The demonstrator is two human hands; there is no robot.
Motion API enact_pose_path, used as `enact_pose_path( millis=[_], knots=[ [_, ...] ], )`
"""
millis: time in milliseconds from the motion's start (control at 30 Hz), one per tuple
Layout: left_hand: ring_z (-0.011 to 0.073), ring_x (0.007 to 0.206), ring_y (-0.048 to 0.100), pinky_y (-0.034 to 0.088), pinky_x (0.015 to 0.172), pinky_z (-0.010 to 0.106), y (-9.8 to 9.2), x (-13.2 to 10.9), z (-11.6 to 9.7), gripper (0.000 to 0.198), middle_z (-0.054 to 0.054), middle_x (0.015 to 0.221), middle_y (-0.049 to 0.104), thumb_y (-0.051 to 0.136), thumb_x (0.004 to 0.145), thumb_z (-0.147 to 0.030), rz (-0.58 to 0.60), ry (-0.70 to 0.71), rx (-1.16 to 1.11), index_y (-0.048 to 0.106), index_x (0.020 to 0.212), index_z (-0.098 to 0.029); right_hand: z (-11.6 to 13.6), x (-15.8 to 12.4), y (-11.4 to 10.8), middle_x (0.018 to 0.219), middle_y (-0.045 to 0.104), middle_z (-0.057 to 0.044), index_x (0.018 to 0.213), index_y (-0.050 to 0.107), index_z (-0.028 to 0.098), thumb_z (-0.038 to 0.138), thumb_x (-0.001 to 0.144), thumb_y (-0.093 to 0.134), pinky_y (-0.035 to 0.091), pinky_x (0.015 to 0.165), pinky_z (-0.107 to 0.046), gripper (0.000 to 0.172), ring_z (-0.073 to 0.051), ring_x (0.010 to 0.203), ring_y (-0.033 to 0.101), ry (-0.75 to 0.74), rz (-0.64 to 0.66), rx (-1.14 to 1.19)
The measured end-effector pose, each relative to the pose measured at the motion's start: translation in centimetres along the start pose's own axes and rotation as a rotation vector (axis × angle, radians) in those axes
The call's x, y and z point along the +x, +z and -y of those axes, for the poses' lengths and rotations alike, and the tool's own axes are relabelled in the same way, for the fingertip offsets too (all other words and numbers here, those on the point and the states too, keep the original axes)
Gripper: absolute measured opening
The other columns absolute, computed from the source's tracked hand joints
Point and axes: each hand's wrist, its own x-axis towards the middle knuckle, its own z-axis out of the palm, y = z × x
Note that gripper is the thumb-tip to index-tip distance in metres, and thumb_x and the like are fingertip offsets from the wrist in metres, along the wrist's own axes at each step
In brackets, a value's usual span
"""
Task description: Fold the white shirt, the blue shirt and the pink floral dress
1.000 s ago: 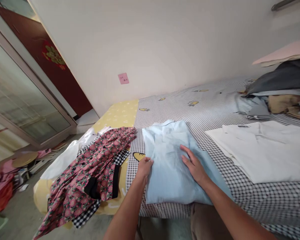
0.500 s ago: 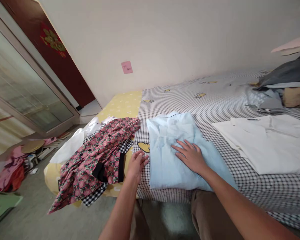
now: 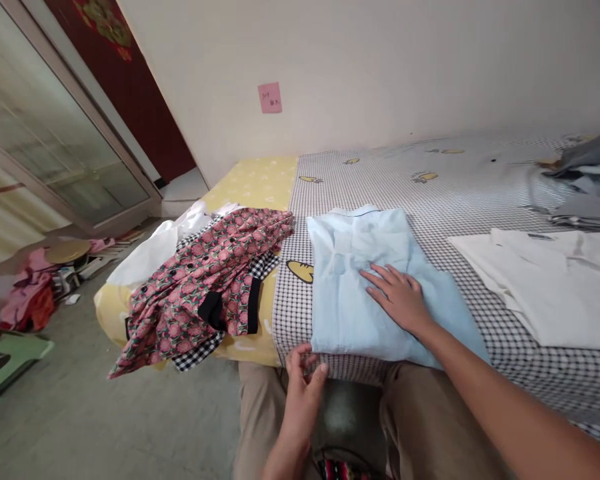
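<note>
A light blue garment (image 3: 350,307), folded into a rough rectangle, lies on the checked bedspread right in front of me. My right hand (image 3: 400,300) rests flat on its middle, fingers spread. Down at the garment's near left corner is my left hand (image 3: 304,383), thumb apart from the curled fingers. Its fingertips are at the corner; whether they touch the cloth I cannot tell. To the left lies a pink floral garment (image 3: 195,287) with black cuffs, over black-and-white checked cloth.
White clothing (image 3: 147,257) lies beyond the floral garment at the bed's left end. A folded white shirt (image 3: 565,287) is on the right, with grey clothes (image 3: 587,200) piled behind it. A green stool (image 3: 17,363) stands on the floor at left.
My left hand has moved from beside the blue garment's left edge down to its near corner. My right hand stays flat on the garment. The view has shifted slightly left and down.
</note>
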Motion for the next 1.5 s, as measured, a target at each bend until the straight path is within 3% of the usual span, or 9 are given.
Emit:
enact_pose_path(
  millis=[267,467,633,967,1067,1200,1300,1400,1500],
  knots=[
    [0.0204,0.103,0.068,0.048,0.097,0.035,1.9,-0.6,-2.0,0.057,0.006,0.111,0.073,0.081,0.075,-0.055,0.183,-0.033,-0.238,0.055,0.117,-0.025,-0.2,-0.1,0.1,0.159,0.053,0.001,0.149,0.055,0.043,0.045,0.106,0.038,0.038,0.114,-0.056,0.046,-0.031,0.148,0.043,-0.009,-0.010,-0.027],
    [0.0198,0.084,0.064,0.050,0.083,0.034,3.2,0.9,-2.6,0.058,0.003,0.090,0.071,0.070,0.077,-0.067,0.339,0.006,0.063,0.063,0.111,-0.020,-0.2,0.0,0.0,0.159,0.053,0.000,0.149,0.056,0.043,0.046,0.106,0.037,0.038,0.113,-0.057,0.046,-0.032,0.148,0.043,-0.011,-0.012,-0.023],
    [0.0181,0.064,0.052,0.040,0.062,0.032,3.1,1.5,-2.7,0.059,0.001,0.062,0.058,0.043,0.083,-0.081,0.101,0.143,0.394,0.052,0.066,-0.025,0.0,0.0,-0.1,0.159,0.054,0.001,0.149,0.056,0.043,0.046,0.106,0.039,0.039,0.113,-0.056,0.046,-0.031,0.148,0.044,-0.003,-0.009,-0.027],
    [0.0184,0.041,0.047,0.035,0.050,0.034,4.2,3.2,-2.9,0.075,-0.001,0.042,0.044,0.023,0.066,-0.102,-0.056,-0.041,0.511,0.040,0.053,-0.030,0.5,0.1,-0.4,0.159,0.053,0.001,0.149,0.056,0.043,0.046,0.105,0.039,0.036,0.115,-0.058,0.047,-0.032,0.149,0.041,0.008,0.003,0.024],
    [0.0191,0.043,0.049,0.037,0.052,0.034,3.1,3.5,-1.8,0.073,0.000,0.043,0.047,0.028,0.070,-0.098,-0.066,-0.014,0.553,0.042,0.053,-0.028,0.8,0.1,-0.6,0.160,0.052,0.001,0.148,0.056,0.042,0.045,0.105,0.039,0.034,0.116,-0.059,0.046,-0.032,0.150,0.040,0.016,0.002,0.041],
    [0.0231,0.059,0.060,0.045,0.062,0.036,-0.3,3.4,-1.3,0.054,0.003,0.060,0.063,0.041,0.086,-0.075,-0.152,0.140,0.684,0.056,0.070,-0.026,1.2,0.1,-0.9,0.161,0.050,0.000,0.149,0.055,0.041,0.044,0.105,0.039,0.032,0.117,-0.061,0.047,-0.032,0.151,0.038,0.016,0.019,0.093],
    [0.0295,0.086,0.070,0.052,0.081,0.046,-1.2,3.2,-3.1,0.036,0.011,0.090,0.074,0.041,0.095,-0.050,-0.319,0.391,0.831,0.066,0.093,-0.024,1.4,0.1,-1.0,0.161,0.051,-0.001,0.149,0.056,0.041,0.043,0.105,0.040,0.031,0.117,-0.062,0.047,-0.032,0.151,0.039,0.012,-0.007,0.118],
    [0.0312,0.121,0.065,0.044,0.107,0.056,1.6,3.5,-6.1,0.035,0.017,0.124,0.072,0.039,0.099,-0.030,-0.273,0.777,1.036,0.072,0.109,-0.024,1.6,0.2,-1.2,0.160,0.052,-0.002,0.148,0.057,0.041,0.042,0.105,0.042,0.030,0.117,-0.062,0.046,-0.033,0.150,0.039,0.009,-0.022,0.132],
    [0.0279,0.148,0.047,0.027,0.124,0.059,6.5,5.1,-8.6,0.043,0.014,0.156,0.055,0.039,0.100,-0.019,-0.044,1.035,1.191,0.068,0.130,-0.029,1.8,0.2,-1.6,0.162,0.050,-0.003,0.149,0.056,0.039,0.041,0.104,0.046,0.029,0.119,-0.063,0.046,-0.034,0.152,0.037,0.003,-0.005,0.163]
  ],
)
